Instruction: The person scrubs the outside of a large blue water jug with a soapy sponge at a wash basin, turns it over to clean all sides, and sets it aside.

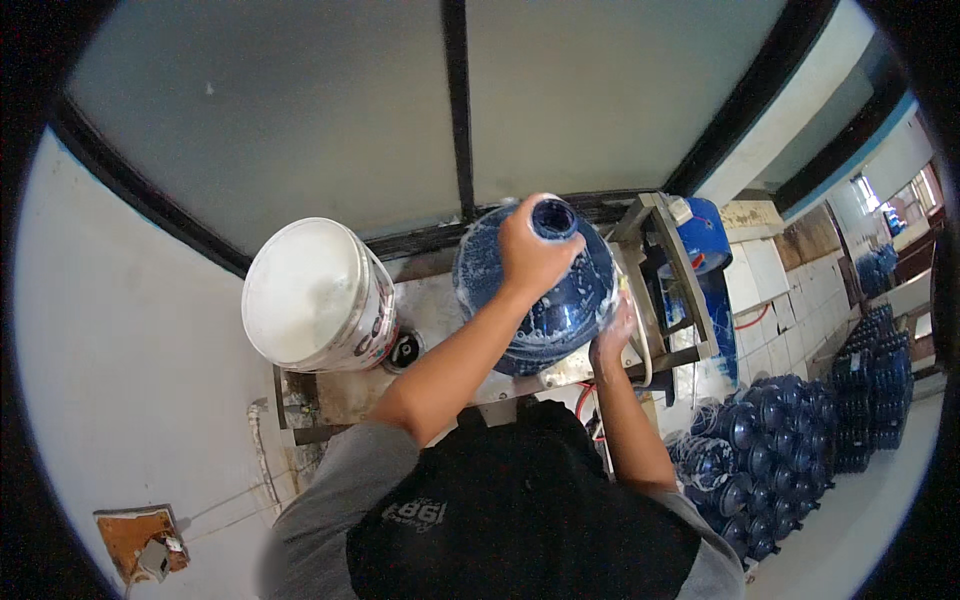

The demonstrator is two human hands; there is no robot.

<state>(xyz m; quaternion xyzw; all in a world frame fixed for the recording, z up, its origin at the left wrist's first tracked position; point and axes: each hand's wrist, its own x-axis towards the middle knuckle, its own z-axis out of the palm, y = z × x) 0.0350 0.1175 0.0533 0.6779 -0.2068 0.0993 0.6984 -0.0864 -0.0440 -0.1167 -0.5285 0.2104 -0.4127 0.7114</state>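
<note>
A large blue water jug (540, 325) stands on the metal work table (435, 300), streaked with white suds. My left hand (530, 258) is wrapped round its neck, beside the open mouth (555, 218). Against the jug's right side presses my right hand (614, 328), wet and foamy. A small yellowish bit shows at its fingertips; most of what it may hold is hidden.
A white bucket (305, 290) stands left of the jug, a small dark round container (404, 350) beside it. A metal frame (680, 275) and blue drum (705, 240) are at right. Many stacked blue jugs (770, 440) fill the floor lower right. Frosted panels (620, 90) rise behind.
</note>
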